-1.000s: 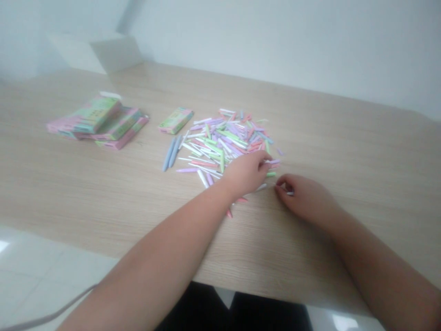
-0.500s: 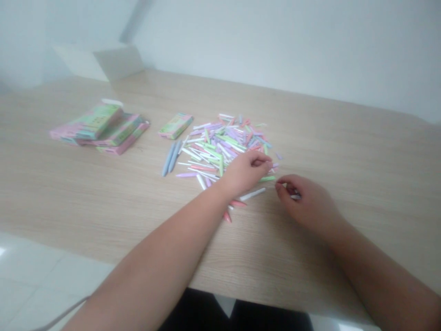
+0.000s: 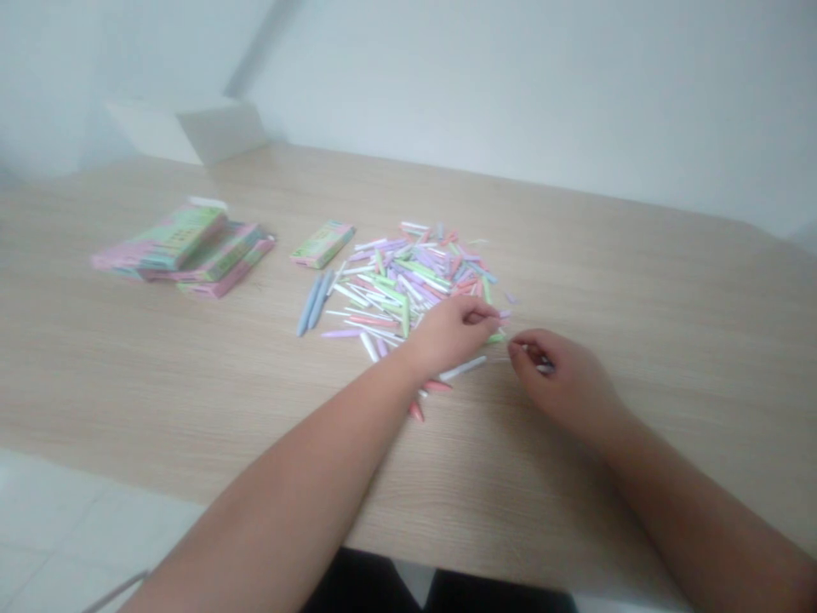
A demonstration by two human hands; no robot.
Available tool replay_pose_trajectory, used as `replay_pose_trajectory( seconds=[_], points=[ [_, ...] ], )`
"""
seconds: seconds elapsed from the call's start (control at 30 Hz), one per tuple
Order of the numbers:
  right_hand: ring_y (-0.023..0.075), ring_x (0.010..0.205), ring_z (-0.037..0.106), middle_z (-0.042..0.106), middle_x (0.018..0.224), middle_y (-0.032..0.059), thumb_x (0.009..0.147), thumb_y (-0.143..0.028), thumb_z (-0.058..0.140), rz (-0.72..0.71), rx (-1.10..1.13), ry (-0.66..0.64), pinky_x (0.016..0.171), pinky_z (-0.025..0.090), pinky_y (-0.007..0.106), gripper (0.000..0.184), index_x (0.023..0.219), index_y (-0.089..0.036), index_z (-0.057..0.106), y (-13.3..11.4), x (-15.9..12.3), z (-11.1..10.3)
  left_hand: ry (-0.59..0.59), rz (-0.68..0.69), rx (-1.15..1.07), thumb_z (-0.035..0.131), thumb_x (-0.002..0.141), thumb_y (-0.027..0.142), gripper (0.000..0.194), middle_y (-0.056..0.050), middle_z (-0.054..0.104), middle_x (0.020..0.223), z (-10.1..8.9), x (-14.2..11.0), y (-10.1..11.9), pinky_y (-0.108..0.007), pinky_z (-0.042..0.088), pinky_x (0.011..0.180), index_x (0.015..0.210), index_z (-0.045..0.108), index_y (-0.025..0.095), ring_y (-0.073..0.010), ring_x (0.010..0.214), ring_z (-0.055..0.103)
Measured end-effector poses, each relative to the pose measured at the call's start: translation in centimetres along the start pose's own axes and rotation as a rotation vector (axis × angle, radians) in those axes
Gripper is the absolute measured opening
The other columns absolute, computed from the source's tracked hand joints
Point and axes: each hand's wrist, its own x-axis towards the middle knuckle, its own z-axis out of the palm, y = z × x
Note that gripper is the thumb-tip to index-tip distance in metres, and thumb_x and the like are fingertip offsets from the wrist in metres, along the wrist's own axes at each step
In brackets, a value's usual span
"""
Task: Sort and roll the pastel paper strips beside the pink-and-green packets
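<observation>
A heap of pastel pen parts (image 3: 408, 277), white, pink, green and purple, lies mid-table. My left hand (image 3: 450, 332) rests at the heap's near edge, its fingers pinched on a small piece among the pens. My right hand (image 3: 562, 383) sits just right of it with fingers curled around a thin white piece. A white pen barrel (image 3: 463, 369) lies on the table between the two hands. Two grey-blue pens (image 3: 314, 302) lie side by side left of the heap.
A small green and pink box (image 3: 323, 243) sits left of the heap. A stack of similar flat boxes (image 3: 185, 249) lies further left. A white box (image 3: 191, 128) stands at the far left corner by the wall. The wooden table (image 3: 670, 281) ends near me.
My left hand has drawn back slightly toward me and closed its fingers at the heap's edge. The right hand has stayed in place. The view has tilted down a little.
</observation>
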Motion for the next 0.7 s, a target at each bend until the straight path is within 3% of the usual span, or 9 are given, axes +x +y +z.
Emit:
replay_pose_trajectory(
  seconds=[0.7],
  points=[
    [0.0208, 0.071, 0.068, 0.075, 0.083, 0.0028, 0.097, -0.039, 0.055, 0.000, 0.012, 0.000, 0.062, 0.045, 0.031, 0.022, 0.096, -0.024, 0.071, 0.14, 0.02, 0.06, 0.002, 0.007, -0.001, 0.067, 0.089, 0.037, 0.029, -0.002, 0.074, 0.084, -0.05, -0.36, 0.37, -0.026, 0.051, 0.077, 0.107, 0.077, 0.017, -0.0140, 0.076, 0.066]
  ],
)
